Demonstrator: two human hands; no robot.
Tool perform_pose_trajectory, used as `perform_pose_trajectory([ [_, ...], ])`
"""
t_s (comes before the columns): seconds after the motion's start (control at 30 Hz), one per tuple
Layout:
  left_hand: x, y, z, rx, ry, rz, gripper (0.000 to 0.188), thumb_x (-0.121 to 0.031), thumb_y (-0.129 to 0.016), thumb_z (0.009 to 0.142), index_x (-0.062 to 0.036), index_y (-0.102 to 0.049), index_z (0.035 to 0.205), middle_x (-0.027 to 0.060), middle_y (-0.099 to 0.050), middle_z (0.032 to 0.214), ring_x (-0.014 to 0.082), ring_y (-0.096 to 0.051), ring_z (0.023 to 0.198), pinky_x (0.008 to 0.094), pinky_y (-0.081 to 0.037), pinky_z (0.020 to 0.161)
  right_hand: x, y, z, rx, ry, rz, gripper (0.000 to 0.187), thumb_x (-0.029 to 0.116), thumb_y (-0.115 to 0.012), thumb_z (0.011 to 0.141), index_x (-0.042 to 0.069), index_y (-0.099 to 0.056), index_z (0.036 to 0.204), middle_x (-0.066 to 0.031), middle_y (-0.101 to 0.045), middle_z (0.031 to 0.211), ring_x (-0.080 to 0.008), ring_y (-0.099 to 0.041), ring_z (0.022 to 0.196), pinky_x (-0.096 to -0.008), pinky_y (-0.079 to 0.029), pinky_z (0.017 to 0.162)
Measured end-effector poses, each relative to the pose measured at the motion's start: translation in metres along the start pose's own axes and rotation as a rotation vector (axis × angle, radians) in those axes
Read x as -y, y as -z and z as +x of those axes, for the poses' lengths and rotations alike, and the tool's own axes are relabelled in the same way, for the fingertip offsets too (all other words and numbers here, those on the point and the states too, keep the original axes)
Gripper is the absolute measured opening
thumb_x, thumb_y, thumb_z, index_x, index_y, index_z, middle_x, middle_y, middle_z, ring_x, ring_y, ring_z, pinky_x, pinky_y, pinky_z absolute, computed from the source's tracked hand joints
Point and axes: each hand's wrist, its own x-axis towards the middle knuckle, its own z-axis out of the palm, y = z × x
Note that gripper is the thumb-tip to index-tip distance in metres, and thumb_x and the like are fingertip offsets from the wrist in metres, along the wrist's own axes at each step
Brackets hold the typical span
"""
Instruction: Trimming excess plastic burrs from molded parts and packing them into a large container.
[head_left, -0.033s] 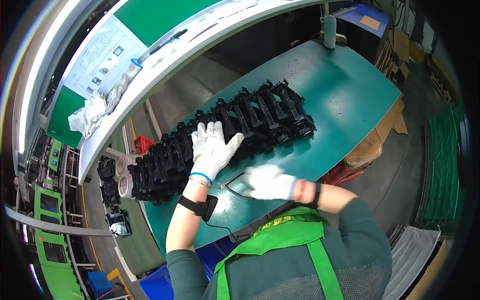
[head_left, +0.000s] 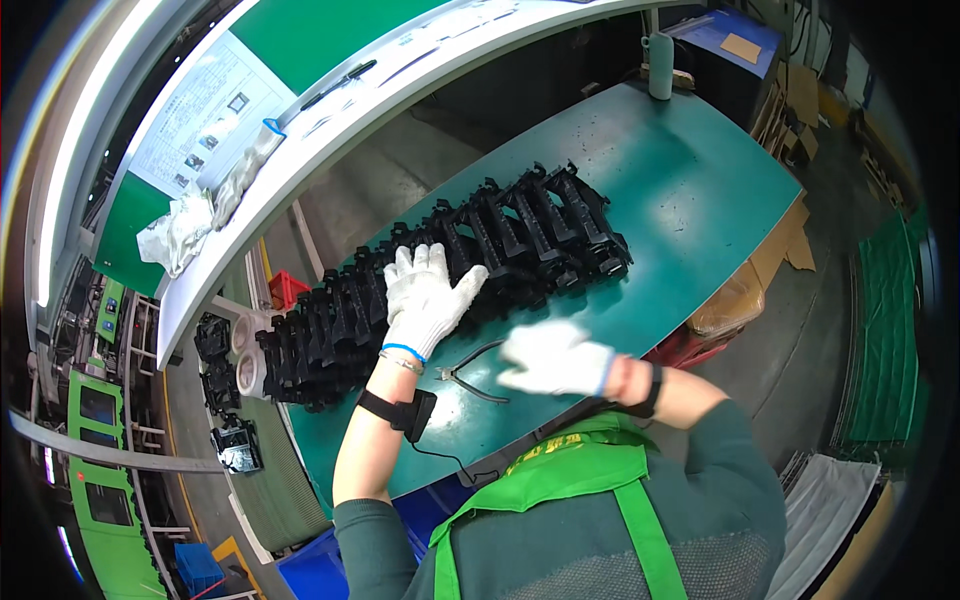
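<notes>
A long row of black plastic parts (head_left: 540, 225) stands packed side by side across the green table (head_left: 690, 200). My left hand (head_left: 430, 295), in a white knit glove, lies flat on the middle of the row with its fingers spread and nothing held. Close to the table's near edge, a pair of cutting pliers (head_left: 457, 375) rests with its handles apart. Just right of the handles is my right hand (head_left: 555, 358), also gloved, apart from the pliers. Motion smears its fingers, so I cannot make out whether it holds anything.
Two white rolls (head_left: 250, 372) stand at the row's left end, near more black parts (head_left: 216, 350). A bottle (head_left: 660, 66) is at the table's far corner. Above the far side runs a curved white shelf (head_left: 335, 120) with gloves and a pen.
My right hand has shifted a little to the right, away from the pliers' handles. The pliers and my left hand stay where they were.
</notes>
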Motion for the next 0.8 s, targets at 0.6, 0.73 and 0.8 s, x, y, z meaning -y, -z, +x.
perform_pose_trajectory([
  [0.6, -0.042, 0.006, 0.047, 0.148, 0.246, 0.13, 0.097, -0.079, -0.056, 0.087, 0.0031, -0.068, 0.136, 0.0304, -0.028, 0.169, 0.048, -0.019, 0.159, 0.061, -0.015, 0.126, -0.165, 0.125, 0.078, -0.098, -0.661, 0.179, 0.105, 0.085, -0.068, 0.073, -0.003, -0.071, 0.129, -0.0231, -0.071, 0.132, -0.0385, -0.066, 0.124, -0.042, -0.049, 0.108],
  [0.73, -0.055, 0.001, 0.044, 0.128, 0.25, 0.068, 0.093, -0.077, -0.056, 0.088, 0.0044, -0.071, 0.131, 0.0328, -0.026, 0.169, 0.0512, -0.017, 0.158, 0.0631, -0.016, 0.125, -0.168, 0.124, 0.074, -0.106, -0.666, 0.236, 0.101, 0.081, -0.071, 0.074, -0.002, -0.07, 0.132, -0.023, -0.07, 0.134, -0.0381, -0.065, 0.127, -0.0418, -0.048, 0.109],
  [0.8, -0.059, -0.002, 0.044, 0.113, 0.247, 0.046, 0.092, -0.076, -0.056, 0.088, 0.0051, -0.072, 0.129, 0.0339, -0.026, 0.168, 0.0525, -0.017, 0.158, 0.0638, -0.017, 0.125, -0.171, 0.126, 0.068, -0.128, -0.676, 0.303, 0.096, 0.078, -0.072, 0.076, 0.001, -0.07, 0.135, -0.0214, -0.068, 0.139, -0.0388, -0.062, 0.132, -0.0429, -0.048, 0.111],
])
